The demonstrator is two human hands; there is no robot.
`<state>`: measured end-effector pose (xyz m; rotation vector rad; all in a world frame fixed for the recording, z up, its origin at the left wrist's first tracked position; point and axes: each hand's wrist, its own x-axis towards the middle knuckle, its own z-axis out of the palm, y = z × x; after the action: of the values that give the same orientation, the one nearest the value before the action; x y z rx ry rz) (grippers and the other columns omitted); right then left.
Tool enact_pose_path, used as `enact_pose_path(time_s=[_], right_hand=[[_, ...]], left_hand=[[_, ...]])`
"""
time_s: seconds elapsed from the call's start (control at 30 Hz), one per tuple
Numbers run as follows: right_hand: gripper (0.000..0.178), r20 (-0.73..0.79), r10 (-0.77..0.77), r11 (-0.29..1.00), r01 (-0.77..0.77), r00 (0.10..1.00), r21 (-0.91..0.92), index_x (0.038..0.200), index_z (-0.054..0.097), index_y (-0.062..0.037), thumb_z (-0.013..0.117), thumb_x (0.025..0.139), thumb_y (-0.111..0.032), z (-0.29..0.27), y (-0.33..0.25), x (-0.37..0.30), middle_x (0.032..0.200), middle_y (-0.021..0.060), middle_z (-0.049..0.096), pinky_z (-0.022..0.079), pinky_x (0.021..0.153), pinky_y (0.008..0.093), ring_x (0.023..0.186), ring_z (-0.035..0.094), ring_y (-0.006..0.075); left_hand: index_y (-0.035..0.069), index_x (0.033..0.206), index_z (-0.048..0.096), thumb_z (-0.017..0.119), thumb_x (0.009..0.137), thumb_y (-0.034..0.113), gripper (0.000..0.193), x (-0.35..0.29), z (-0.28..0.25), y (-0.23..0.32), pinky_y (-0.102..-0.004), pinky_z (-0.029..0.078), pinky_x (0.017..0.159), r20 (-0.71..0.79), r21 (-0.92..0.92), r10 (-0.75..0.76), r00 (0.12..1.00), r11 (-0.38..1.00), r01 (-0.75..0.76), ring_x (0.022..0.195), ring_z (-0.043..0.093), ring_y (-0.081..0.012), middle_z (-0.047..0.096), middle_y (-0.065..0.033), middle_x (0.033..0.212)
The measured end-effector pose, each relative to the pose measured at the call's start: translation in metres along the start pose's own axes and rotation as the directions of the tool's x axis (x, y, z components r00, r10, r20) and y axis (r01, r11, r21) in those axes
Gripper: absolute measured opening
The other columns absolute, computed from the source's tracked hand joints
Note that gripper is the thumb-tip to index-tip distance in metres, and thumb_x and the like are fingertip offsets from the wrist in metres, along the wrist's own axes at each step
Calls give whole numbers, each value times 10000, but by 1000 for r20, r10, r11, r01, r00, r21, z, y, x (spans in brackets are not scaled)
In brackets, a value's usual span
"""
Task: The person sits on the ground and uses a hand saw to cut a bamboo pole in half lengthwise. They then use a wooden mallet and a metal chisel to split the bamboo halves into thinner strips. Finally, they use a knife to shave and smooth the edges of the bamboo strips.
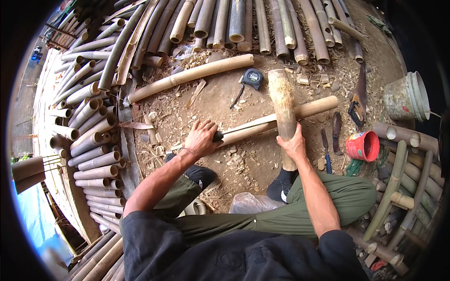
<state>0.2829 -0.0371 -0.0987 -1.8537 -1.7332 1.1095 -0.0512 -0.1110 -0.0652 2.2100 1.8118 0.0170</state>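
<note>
My left hand (201, 138) is closed round the black handle of a long knife (251, 123). Its blade points right, lying along a pale bamboo pole (316, 107) on the ground before me. In my right hand (294, 142) is a thick wooden club (284, 100), its far end frayed and battered. The club crosses over the pole, near the blade's tip, and hides part of both; whether it touches them I cannot tell. Beyond, another bamboo pole (192, 77) lies on the dirt, with a dark tape measure (252, 78) close by.
Cut bamboo is stacked at the far side (220, 23) and left (96, 159). On the right are a handsaw (358, 100), a curved dark tool (337, 133), a blue-handled chisel-like tool (326, 152), a red tub (362, 146) and a whitish bucket (407, 97). Chips litter the ground.
</note>
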Motion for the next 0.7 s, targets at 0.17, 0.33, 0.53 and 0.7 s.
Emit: enact_pose_path(time_s=[0.17, 0.33, 0.53, 0.7], right_hand=[[899, -5, -45, 997, 46, 999, 64, 1408, 320, -44, 804, 700, -315, 12, 9, 4, 1150, 263, 623, 500, 924, 453, 1062, 628, 400], [809, 142, -40, 895, -27, 989, 446, 1345, 416, 3, 811, 716, -319, -22, 26, 16, 1068, 154, 648, 502, 918, 404, 1017, 633, 290], [607, -2, 120, 600, -71, 993, 797, 1137, 518, 79, 718, 816, -396, -90, -11, -9, 832, 126, 645, 586, 549, 336, 649, 676, 216], [633, -139, 134, 613, 28, 981, 789, 1158, 524, 89, 666, 837, -438, -192, -28, -55, 858, 159, 636, 588, 595, 334, 674, 664, 213]], left_hand=[[26, 1260, 571, 765, 794, 388, 621, -18, 98, -33, -420, 442, 1025, -257, -211, -28, 966, 977, -28, 1216, 533, -356, 584, -169, 1281], [28, 1111, 596, 794, 769, 351, 510, 1, 73, 4, -416, 492, 917, -51, -488, -183, 982, 862, 135, 1056, 604, -351, 611, -172, 1135], [-14, 1051, 512, 834, 722, 274, 543, 78, 88, 79, -459, 503, 813, -6, -421, -159, 987, 896, 142, 966, 598, -392, 545, -231, 1084], [-36, 1047, 502, 749, 800, 304, 487, 92, 92, 82, -480, 523, 797, 166, -330, -169, 972, 919, 216, 947, 618, -425, 558, -252, 1077]])
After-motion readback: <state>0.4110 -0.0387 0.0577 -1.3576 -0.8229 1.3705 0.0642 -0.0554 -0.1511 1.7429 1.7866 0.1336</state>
